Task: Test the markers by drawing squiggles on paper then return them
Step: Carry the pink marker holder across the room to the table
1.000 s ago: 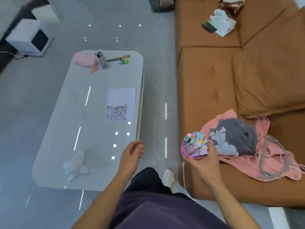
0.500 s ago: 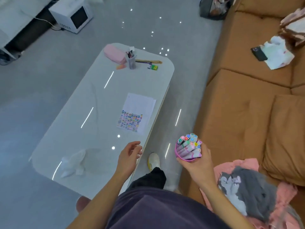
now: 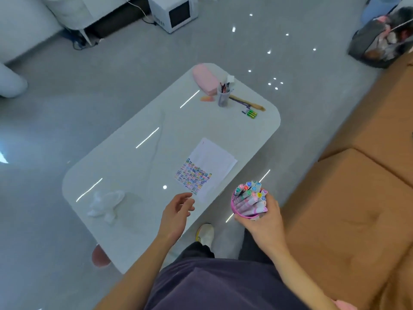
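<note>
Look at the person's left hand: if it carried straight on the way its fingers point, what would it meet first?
Probably the near corner of the paper with the coloured squiggles, lying on the white table. The left hand is empty, fingers loosely open; its height above the table is unclear.

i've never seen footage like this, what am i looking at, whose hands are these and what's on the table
There is no machine here. The single picture comes from a camera worn on a person's head, looking down at their own two hands. The right hand holds a pink cup full of markers. The left hand is empty, fingers loosely open, over the near edge of the table. On the table lie a paper with rows of coloured squiggles, a crumpled tissue, and at the far end a pink case, a pen pot and a few small items. A brown sofa stands on the right.
</note>
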Action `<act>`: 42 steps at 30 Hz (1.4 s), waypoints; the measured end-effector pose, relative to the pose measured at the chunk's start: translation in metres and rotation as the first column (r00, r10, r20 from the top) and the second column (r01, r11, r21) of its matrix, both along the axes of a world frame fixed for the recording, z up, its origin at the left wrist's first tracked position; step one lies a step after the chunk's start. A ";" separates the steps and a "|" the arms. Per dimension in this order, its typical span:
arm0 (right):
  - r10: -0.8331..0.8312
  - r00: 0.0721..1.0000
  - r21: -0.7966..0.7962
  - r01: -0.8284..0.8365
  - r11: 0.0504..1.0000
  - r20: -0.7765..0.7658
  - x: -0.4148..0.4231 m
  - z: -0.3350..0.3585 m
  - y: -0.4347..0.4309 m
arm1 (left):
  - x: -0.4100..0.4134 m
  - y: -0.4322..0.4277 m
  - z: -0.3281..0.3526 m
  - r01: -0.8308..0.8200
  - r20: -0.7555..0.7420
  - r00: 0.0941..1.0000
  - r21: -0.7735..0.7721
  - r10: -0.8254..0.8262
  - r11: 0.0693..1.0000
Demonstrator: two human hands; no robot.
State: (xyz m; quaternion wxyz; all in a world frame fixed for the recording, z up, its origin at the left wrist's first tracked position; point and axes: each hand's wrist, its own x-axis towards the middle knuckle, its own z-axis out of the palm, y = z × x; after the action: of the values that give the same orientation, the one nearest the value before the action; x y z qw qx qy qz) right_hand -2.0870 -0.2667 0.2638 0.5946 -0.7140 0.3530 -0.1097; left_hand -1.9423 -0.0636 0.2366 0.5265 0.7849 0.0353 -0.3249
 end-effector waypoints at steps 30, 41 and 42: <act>0.926 0.368 0.009 -0.929 0.370 -0.078 0.099 -0.109 -0.024 | -0.120 -0.062 -0.091 -0.536 0.111 0.838 -0.024 0.535 0.844; 0.986 0.151 0.073 -0.985 0.156 -0.075 0.122 -0.245 0.007 | -0.113 -0.032 -0.238 -0.676 0.269 0.712 0.012 0.649 0.737; 0.987 0.136 0.085 -0.986 0.143 -0.080 0.127 -0.257 0.008 | -0.110 -0.029 -0.250 -0.692 0.280 0.694 0.003 0.664 0.722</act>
State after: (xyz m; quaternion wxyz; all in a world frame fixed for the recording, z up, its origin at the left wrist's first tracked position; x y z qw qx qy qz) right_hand -1.9601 -0.2586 0.0069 0.5034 -0.7723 -0.1661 0.3501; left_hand -2.0525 -0.0921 -0.0130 0.5655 0.7790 0.2707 0.0004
